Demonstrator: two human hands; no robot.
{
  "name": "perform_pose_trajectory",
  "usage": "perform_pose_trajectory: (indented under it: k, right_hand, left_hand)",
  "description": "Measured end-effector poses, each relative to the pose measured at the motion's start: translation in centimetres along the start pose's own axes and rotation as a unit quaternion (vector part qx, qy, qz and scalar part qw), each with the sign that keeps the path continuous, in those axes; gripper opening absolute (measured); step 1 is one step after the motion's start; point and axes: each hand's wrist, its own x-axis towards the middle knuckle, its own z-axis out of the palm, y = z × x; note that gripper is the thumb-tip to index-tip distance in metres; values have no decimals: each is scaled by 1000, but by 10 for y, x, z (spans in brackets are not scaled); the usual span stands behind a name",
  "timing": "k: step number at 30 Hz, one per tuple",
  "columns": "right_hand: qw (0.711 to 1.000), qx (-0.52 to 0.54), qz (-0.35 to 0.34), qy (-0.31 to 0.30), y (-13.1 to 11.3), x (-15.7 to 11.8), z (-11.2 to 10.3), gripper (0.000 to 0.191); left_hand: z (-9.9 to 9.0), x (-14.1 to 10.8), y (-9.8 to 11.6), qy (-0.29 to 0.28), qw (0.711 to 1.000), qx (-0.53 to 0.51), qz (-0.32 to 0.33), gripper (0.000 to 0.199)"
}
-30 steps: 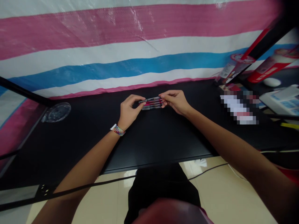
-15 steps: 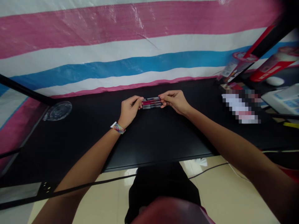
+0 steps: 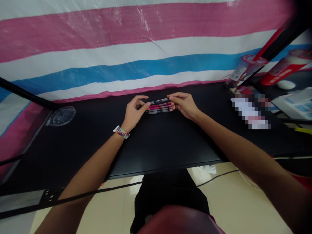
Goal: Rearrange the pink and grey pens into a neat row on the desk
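Observation:
Several slim pens lie side by side on the black table, some with red or pink barrels (image 3: 159,106) and a grey and black one (image 3: 158,111) nearest me. The rearmost, a grey pen (image 3: 159,101), is slightly tilted, its right end pinched between the thumb and fingers of my right hand (image 3: 184,105). At the left ends of the pens is my left hand (image 3: 134,112), its thumb touching them and its index finger raised apart from the thumb. A patterned band circles my left wrist.
A clear plastic lid (image 3: 63,116) lies at the table's left. At the right are a clear cup (image 3: 246,70), a red container (image 3: 282,70), a white oval object (image 3: 286,85) and a pixelated item (image 3: 251,112). A striped sheet (image 3: 136,71) hangs behind the table (image 3: 168,146).
The index finger of my left hand has lifted away from the pens. The rearmost pen has tilted and moved slightly back from the others, along with my right hand's fingertips.

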Motion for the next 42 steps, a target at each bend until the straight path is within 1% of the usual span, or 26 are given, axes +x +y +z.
perform_pose_trajectory:
  k: [2, 3, 4, 6, 7, 8, 10, 11, 13, 15, 16, 18, 19, 21, 24, 26, 29, 32, 37, 42]
  right_hand:
    - [1000, 10, -6, 5, 0, 0, -1, 39]
    - [1000, 14, -6, 4, 0, 0, -1, 40]
    - [1000, 18, -5, 2, 0, 0, -1, 40]
    - [1000, 23, 1, -6, 1, 1, -2, 38]
    - [1000, 22, 5, -11, 1, 1, -2, 37]
    - [1000, 19, 5, -12, 1, 1, -2, 36]
    - [1000, 9, 3, -8, 2, 1, -3, 35]
    - [1000, 4, 0, -4, 3, 2, -3, 35]
    - [1000, -1, -4, 4, 4, 2, -3, 37]
    - [1000, 0, -6, 7, 4, 2, -3, 40]
    - [1000, 0, -7, 8, 4, 1, -3, 41]
    - [1000, -6, -7, 7, 4, 1, -3, 42]
    - [1000, -10, -6, 8, 4, 1, -3, 42]
    - [1000, -14, -8, 9, 4, 1, -3, 40]
    - [1000, -5, -13, 13, 5, 2, -3, 39]
    - [1000, -6, -16, 17, 5, 3, -4, 39]
    - [999, -20, -24, 23, 7, 4, -5, 39]
    - [998, -29, -39, 29, 9, 5, -8, 36]
    - [996, -36, -67, 55, 12, 9, -13, 23]
    - [992, -43, -81, 83, 14, 12, -18, 18]
  left_hand:
    - [0, 0, 0, 2, 1000, -10, 10, 31]
    - [0, 1, 0, 2, 1000, -8, 7, 28]
    - [0, 1, 1, 0, 1000, -2, 0, 29]
    - [0, 1, 2, -3, 1000, 12, -14, 47]
    - [0, 1, 2, -3, 1000, 14, -17, 50]
    - [0, 1, 2, -2, 1000, 10, -18, 47]
    - [-1, 1, 0, 2, 1000, -14, -14, 28]
    - [-1, 1, 0, 0, 1000, -28, -13, 23]
    - [-1, 1, -2, -6, 999, -45, -11, 27]
    - [-1, 1, -2, -6, 999, -36, -10, 19]
    - [-1, 1, -2, -2, 1000, -23, -9, 20]
    - [-2, 2, -1, 9, 1000, -1, -10, 33]
    - [-2, 2, -1, 13, 1000, -2, -12, 32]
    - [-2, 2, -4, 15, 999, -31, -18, 19]
    - [-1, 2, -11, 9, 997, -72, -15, 25]
    - [0, 2, -15, 11, 998, -68, -7, 18]
    - [-1, 3, -16, 37, 998, -51, 5, 12]
    - [-4, 5, -16, 70, 996, -47, -2, 13]
    - [-7, 8, -23, 119, 988, -92, -24, 20]
    - [-8, 10, -30, 141, 983, -114, -18, 17]
